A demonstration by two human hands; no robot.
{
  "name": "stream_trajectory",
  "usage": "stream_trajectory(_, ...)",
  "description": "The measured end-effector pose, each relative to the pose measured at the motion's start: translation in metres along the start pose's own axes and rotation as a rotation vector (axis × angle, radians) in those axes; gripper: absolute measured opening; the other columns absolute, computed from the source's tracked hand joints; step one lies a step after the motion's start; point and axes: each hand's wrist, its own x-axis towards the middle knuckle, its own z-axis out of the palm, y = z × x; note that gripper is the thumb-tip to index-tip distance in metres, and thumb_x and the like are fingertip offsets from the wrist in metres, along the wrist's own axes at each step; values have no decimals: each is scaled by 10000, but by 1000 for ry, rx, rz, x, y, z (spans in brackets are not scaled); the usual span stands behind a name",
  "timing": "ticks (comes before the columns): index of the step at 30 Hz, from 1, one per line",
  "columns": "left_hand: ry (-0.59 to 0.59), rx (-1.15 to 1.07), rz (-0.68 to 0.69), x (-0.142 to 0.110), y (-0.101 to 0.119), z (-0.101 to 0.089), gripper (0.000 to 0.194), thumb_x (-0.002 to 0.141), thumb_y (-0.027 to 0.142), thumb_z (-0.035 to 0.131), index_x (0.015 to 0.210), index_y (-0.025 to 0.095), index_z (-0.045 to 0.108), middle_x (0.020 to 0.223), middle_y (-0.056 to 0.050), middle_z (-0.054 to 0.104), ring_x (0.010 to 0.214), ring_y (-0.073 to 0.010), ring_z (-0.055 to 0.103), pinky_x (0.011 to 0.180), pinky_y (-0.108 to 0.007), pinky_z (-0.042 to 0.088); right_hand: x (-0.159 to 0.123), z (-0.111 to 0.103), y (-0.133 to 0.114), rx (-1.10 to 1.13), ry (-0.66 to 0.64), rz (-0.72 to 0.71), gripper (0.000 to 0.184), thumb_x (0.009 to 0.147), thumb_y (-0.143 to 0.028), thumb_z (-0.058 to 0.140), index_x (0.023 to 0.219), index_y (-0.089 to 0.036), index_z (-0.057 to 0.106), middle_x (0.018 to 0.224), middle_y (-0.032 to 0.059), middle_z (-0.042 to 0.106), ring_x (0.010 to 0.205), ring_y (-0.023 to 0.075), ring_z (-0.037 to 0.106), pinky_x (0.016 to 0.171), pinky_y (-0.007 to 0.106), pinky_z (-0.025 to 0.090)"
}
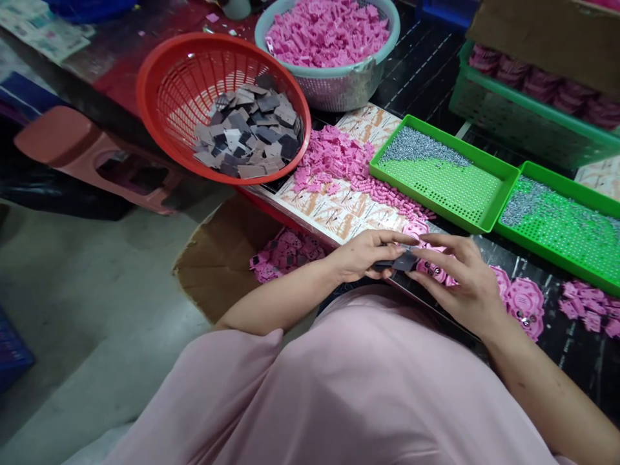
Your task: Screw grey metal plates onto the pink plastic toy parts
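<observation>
Close to my body at the table's edge, my left hand (365,255) is closed around a few dark grey flat square pieces (404,259). The fingertips of my right hand (455,274) pinch the right side of the same pieces. How many there are I cannot make out. Just beyond and under my fingers lies a row of pink rounded plastic parts (526,300), some with shiny metal bits on them. Small pink cylindrical pieces (397,199) are strewn behind my hands.
A red basket (162,132) of grey squares overhangs the table's left edge. Behind it stands a pale basin (334,87) of pink parts. Two green trays (445,194) hold small metal pieces. Below, a cardboard box (208,258) contains pink parts; a stool (68,139) stands left.
</observation>
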Motion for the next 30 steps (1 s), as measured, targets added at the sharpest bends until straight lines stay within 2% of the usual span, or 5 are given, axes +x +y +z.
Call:
stream_trajectory(7,-16,294,67,7,0,16,397,849,466,635,1044,121,652,682,25,604,439,-37,535,379,-132,291,-11,-15,9,407,59,581,157,874,-365,642,946,-262,736,804,13,701,699,161,650,651,307,546)
stream_trajectory(15,-31,563,113,16,1,27,434,874,521,566,683,132,567,478,46,514,389,-28,465,425,-131,351,-22,-22,6,129,57,383,213,884,-322,639,1062,-209,666,1006,70,685,857,176,660,721,299,553)
stream_trajectory(19,-42,432,41,20,-3,24,436,834,545,608,725,124,572,583,28,561,417,-31,504,401,-127,329,-29,-27,5,-87,51,83,241,846,-208,684,1083,-205,642,1075,80,670,990,198,642,869,338,531)
stream_trajectory(24,12,177,36,17,2,17,349,797,410,663,996,127,614,803,-31,653,552,-74,594,388,-129,323,-41,-22,16,-135,97,185,195,839,-200,692,1030,-226,659,1032,42,700,938,183,654,857,342,523)
stream_trajectory(30,-88,-28,54,7,5,5,630,695,213,784,1265,182,519,1172,-144,647,941,-198,682,632,-197,508,-57,-4,26,-203,38,194,137,838,-247,699,971,-223,677,985,22,720,886,204,600,810,393,493)
